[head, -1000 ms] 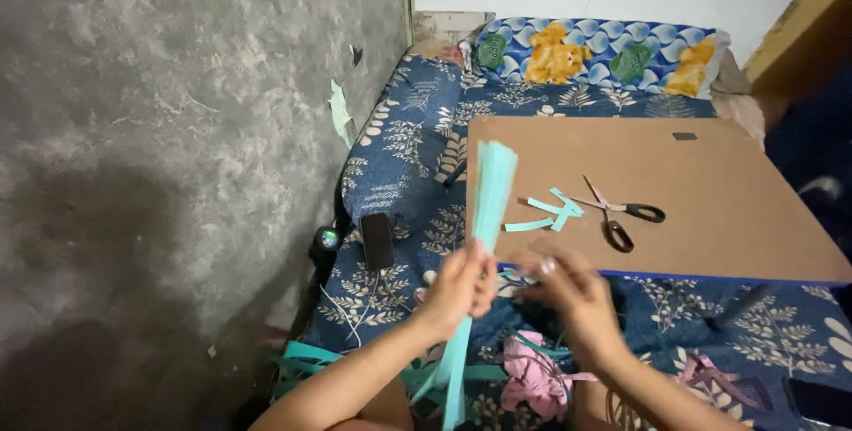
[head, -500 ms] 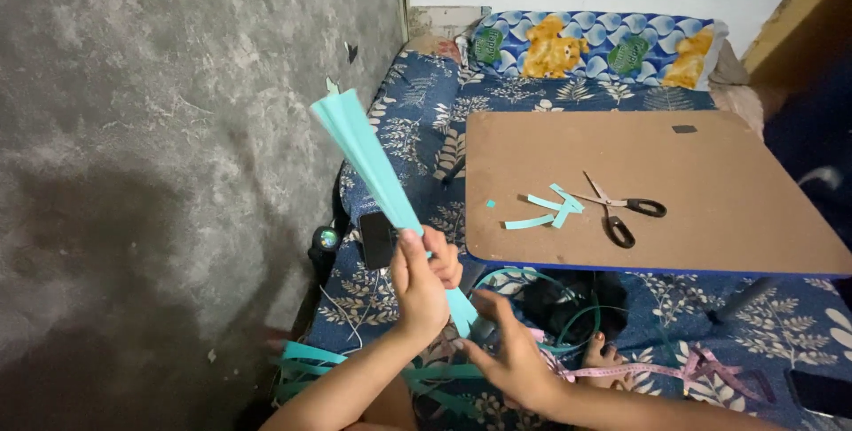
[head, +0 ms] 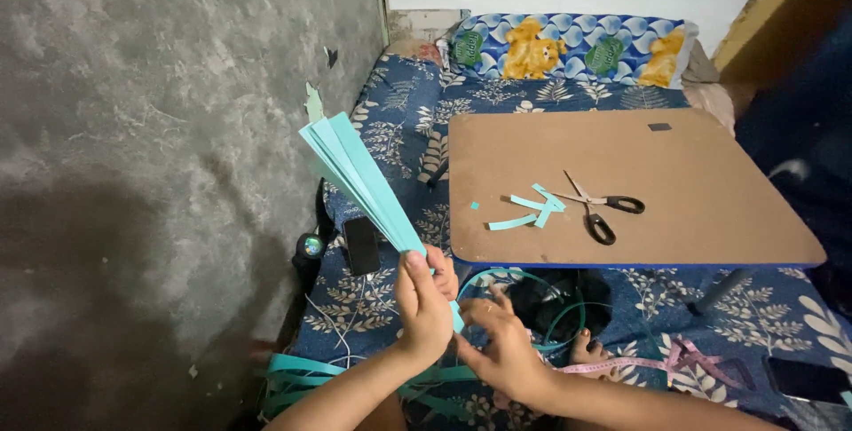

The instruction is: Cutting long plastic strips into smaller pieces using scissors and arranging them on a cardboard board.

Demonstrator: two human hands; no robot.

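Left hand (head: 424,307) pinches a fanned sheaf of teal strips (head: 359,178); right hand (head: 506,351), fingers loosely open, steadies its lower end. Squaring the sheaf seems underway.

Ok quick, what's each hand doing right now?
Left hand: closed on the bundle of turquoise paper strips.
Right hand: fingers open, at the bundle's lower end; whether it is gripping cannot be told.

Paper strip bundle (head: 359,181) rising up-left from the left grip (head: 424,307), right grip (head: 506,351) just beside it, counter (head: 710,209) beyond to the right, scissors (head: 596,209) and paper scraps (head: 531,209) on it, phone (head: 361,245) left on the bed (head: 399,120)
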